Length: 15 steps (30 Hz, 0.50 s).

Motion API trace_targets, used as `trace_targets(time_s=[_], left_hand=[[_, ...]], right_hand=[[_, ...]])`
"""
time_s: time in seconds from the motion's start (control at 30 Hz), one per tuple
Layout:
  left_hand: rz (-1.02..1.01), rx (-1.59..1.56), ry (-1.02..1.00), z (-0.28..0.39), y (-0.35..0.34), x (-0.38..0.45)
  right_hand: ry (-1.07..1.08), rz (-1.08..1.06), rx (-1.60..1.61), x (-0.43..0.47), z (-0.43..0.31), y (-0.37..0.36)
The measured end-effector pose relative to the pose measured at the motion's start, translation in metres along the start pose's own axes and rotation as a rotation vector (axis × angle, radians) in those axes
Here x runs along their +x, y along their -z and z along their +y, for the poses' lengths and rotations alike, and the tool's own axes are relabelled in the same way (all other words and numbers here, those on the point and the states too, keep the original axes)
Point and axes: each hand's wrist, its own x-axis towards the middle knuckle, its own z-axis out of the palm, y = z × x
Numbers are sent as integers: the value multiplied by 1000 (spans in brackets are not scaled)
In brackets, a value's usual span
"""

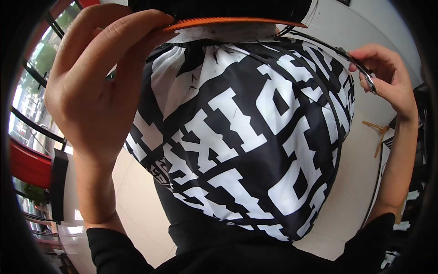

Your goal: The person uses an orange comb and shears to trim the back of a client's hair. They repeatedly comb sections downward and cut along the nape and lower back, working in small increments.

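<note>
My left hand (102,65) pinches one end of an orange comb (232,21), which lies level across the lower edge of a seated person's dark hair (219,8). In my right hand (386,72) are hair scissors (338,51), fingers at the handle; their blades point left towards the comb's far end, and whether the blades are apart is hard to tell. Below the comb, a white neck strip (226,33) wraps the person's neck. A black barber cape with large white lettering (239,130) covers the person's back and shoulders, with cut hair bits on it.
Tall windows (32,102) with dark bars curve along the left side. A light tiled floor (137,185) shows on both sides of the cape. On the right stand a wooden-legged item (379,132) and dark furnishings. The seated person is directly before me.
</note>
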Motion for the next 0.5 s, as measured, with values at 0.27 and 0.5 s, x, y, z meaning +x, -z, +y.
trace_targets(time_s=[0.27,0.5], left_hand=[[-60,-36,-65,-15,1,-6],[-123,-9,-51,-20,5,-7]], right_hand=[[-41,-42,-14,8,-9,10],[-13,-31,-4,16,-23,4]])
